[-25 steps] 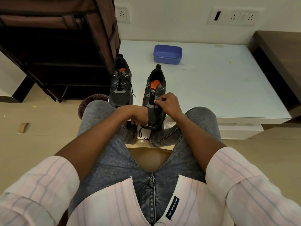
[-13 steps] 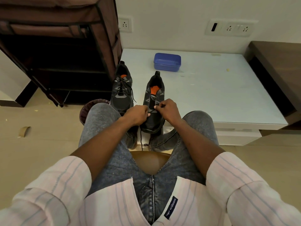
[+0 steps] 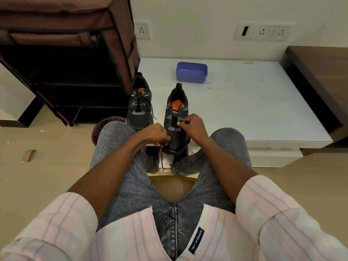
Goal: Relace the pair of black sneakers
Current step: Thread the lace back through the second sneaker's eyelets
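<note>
Left hand and right hand both curled, pinching black lace at right sneaker on white table; left sneaker alongside, laced

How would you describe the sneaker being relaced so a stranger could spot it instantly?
Find the white low table. Two black sneakers stand at its near left edge. It is the right sneaker, pinched by both hands, with bare upper eyelets, unlike the fully laced left sneaker.
</note>
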{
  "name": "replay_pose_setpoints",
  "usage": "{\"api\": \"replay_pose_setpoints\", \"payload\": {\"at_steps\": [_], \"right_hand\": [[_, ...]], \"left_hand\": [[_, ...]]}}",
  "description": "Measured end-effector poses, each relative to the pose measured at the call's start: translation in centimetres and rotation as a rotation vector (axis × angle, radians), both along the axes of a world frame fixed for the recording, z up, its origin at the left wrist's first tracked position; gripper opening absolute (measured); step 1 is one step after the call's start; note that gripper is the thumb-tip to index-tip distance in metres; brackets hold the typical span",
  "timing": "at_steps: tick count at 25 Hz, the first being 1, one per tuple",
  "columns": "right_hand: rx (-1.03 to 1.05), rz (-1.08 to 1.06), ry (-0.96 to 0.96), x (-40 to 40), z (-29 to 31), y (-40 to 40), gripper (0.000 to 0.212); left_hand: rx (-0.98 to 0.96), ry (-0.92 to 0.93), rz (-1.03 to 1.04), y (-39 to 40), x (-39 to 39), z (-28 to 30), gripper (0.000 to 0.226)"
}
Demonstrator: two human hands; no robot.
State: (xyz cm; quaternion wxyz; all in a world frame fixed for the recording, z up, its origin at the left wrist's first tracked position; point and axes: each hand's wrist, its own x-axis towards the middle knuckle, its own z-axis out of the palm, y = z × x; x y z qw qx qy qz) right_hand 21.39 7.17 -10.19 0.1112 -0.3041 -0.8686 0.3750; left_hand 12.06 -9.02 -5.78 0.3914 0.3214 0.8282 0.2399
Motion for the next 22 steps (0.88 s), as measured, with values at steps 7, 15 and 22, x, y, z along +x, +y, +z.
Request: {"api": "replay_pose_setpoints", "payload": {"at_steps": [7, 15, 22], "right_hand": [[-0.012, 0.082, 0.101, 1.1, 2.7, -0.6, 0.031], [-0.037, 0.189, 0.208, 1.3, 3.2, -1.3, 0.012], [-0.001, 0.246, 0.137, 1.5, 3.7, -1.7, 0.031]], "left_hand": [[0.201, -0.3, 0.35, -0.1, -0.1, 1.3, 0.006], [0.256, -0.245, 0.344, -0.2, -0.6, 1.3, 0.009], [0.246, -0.077, 0.356, 0.2, -0.3, 0.8, 0.013]]}}
